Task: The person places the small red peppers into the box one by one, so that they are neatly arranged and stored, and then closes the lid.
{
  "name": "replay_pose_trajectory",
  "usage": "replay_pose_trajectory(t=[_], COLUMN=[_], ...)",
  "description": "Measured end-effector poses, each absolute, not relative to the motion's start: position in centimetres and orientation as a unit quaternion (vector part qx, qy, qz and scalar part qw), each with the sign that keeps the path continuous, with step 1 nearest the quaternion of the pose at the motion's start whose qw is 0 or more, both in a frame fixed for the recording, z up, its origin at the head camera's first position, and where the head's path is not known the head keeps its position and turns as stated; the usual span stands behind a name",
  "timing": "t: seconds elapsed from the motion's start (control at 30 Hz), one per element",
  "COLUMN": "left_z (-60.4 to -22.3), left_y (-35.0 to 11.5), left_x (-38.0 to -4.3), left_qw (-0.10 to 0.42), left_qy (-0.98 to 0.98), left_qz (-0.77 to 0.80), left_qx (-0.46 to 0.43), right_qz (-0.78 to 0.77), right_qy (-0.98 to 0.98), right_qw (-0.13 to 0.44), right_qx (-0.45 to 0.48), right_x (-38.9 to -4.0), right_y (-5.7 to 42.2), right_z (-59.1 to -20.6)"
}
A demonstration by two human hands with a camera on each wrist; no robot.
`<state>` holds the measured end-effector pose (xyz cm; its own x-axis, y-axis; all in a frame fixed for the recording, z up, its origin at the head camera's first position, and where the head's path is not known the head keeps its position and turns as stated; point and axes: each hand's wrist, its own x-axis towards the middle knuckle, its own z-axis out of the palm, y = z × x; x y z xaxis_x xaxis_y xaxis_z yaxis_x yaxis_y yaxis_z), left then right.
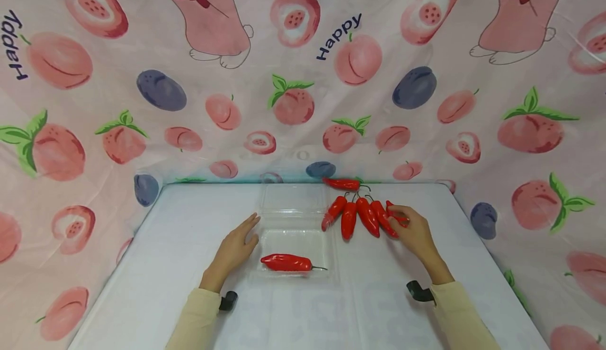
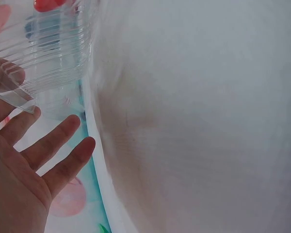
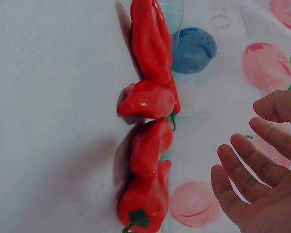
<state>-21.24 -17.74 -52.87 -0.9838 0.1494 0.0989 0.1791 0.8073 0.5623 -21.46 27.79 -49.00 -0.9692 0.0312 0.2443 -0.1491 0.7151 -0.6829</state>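
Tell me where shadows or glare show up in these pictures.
Head view: small glints on the clear container; left wrist view: dimmer, with a soft-edged shadow across the white tabletop; right wrist view: also dimmer, dark shadows to the picture's left of the red peppers, pale highlights on their skins.

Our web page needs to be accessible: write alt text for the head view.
A person's right hand reaches to the right end of a group of red peppers on a white table. The left hand is beside an open, clear plastic container holding one red pepper. Fruit-patterned cloth forms the backdrop.
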Motion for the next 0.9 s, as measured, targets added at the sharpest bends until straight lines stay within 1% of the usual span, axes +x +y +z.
replay_pose_trajectory(t=[0.4,0.67,0.9], left_z=[-52.6,-52.9,-52.9], left_y=[-17.7,-17.9,-17.8], left_x=[-21.1,-21.3,-21.3], left_qw=[0.034,0.034,0.031], left_qy=[-0.950,-0.950,-0.950], left_qz=[-0.295,-0.297,-0.297], left_qx=[-0.094,-0.095,-0.089], right_qz=[0.390,0.374,0.378], right_qy=[-0.916,-0.922,-0.920], right_qw=[0.091,0.095,0.081], right_qx=[-0.021,-0.043,-0.060], right_x=[-21.5,-22.1,-22.5], right_y=[28.9,29.6,30.4], right_z=[-49.5,-50.1,-50.9])
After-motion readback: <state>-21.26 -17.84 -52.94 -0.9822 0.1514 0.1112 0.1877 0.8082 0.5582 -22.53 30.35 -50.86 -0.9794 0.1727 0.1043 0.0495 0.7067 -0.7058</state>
